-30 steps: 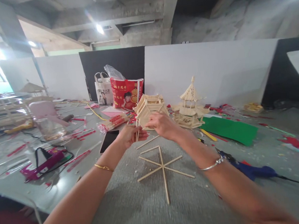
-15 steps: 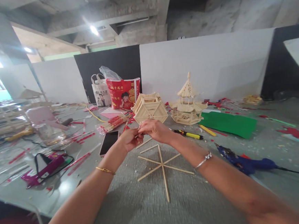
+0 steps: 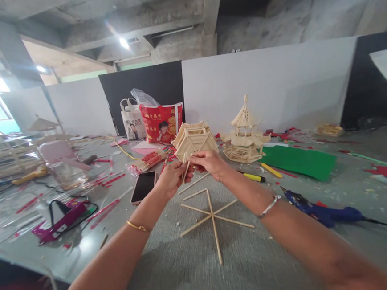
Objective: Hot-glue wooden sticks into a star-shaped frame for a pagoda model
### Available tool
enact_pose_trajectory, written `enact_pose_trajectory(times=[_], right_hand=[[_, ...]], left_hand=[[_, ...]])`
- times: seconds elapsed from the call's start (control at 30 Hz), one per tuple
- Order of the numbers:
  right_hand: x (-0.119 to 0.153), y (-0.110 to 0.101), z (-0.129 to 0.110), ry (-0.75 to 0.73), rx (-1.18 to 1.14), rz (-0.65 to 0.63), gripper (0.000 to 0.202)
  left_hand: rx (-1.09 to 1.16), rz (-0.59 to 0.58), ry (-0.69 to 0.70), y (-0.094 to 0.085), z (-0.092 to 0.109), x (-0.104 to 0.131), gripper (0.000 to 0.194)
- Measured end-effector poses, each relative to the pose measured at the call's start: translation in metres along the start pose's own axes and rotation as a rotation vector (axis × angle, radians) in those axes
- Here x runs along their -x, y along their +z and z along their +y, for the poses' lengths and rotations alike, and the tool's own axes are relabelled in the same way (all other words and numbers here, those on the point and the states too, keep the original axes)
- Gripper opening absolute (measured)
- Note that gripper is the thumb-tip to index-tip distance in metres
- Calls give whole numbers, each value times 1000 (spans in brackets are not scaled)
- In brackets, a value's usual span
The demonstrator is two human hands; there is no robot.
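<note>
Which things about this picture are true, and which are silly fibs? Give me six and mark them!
1. The left hand holds thin sticks. True.
2. The phone and blue glue gun lie on the table. True.
3. The glue gun is left of the phone. False: it is on the right.
4. The green sheet is right of the pointed tower. True.
5. The tower is bright red. False: it is pale wood colour.
6. The left hand holds the phone. False: it holds sticks.
</note>
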State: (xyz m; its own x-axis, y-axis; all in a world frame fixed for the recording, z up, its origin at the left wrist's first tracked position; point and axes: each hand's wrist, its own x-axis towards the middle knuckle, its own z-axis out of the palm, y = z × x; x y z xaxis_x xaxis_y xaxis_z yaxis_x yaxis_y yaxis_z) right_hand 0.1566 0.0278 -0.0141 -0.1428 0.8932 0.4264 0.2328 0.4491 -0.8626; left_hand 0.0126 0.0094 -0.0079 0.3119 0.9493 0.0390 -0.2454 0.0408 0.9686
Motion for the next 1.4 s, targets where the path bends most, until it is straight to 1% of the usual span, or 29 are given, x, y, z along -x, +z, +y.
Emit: enact_pose_trajectory(times=[0.13, 0.2, 0.37, 0.57, 0.73, 0.8, 0.9, 0.97, 1.07, 1.23, 1.4], right_hand=[[-1, -2, 4, 16, -55, -4, 46], [-3, -3, 7, 20, -62, 10, 46], [-5, -4, 11, 11, -45, 58, 45], [-4, -5, 9, -38, 47, 61, 46], [-5, -6, 9, -31, 207, 26, 51], [-6, -10, 13, 1, 320, -7, 49], [-5, -20, 22, 38, 554, -109, 35], [-2, -25, 30, 33, 720, -191, 27], [4, -27, 39, -9, 915, -299, 23], [5, -21, 39, -93, 1094, -439, 24], [2, -19, 35, -156, 1197, -506, 24]], left_hand=[[-25, 4, -18, 1, 1, 1, 9], [-42, -5, -5, 1, 0, 1, 9], [-103, -83, 42, -2, -3, -1, 16], [-160, -112, 55, -4, -3, -2, 13], [-143, -132, 43, -3, 0, -1, 9], [-183, -96, 33, -4, -1, -2, 7], [-282, 1, 23, -9, -5, -8, 8], [-329, 54, 12, -14, -9, -14, 8], [-399, 113, -15, -22, -16, -23, 12], [-617, 184, -46, -33, -26, -33, 20], [-958, 208, -39, -45, -34, -39, 17]])
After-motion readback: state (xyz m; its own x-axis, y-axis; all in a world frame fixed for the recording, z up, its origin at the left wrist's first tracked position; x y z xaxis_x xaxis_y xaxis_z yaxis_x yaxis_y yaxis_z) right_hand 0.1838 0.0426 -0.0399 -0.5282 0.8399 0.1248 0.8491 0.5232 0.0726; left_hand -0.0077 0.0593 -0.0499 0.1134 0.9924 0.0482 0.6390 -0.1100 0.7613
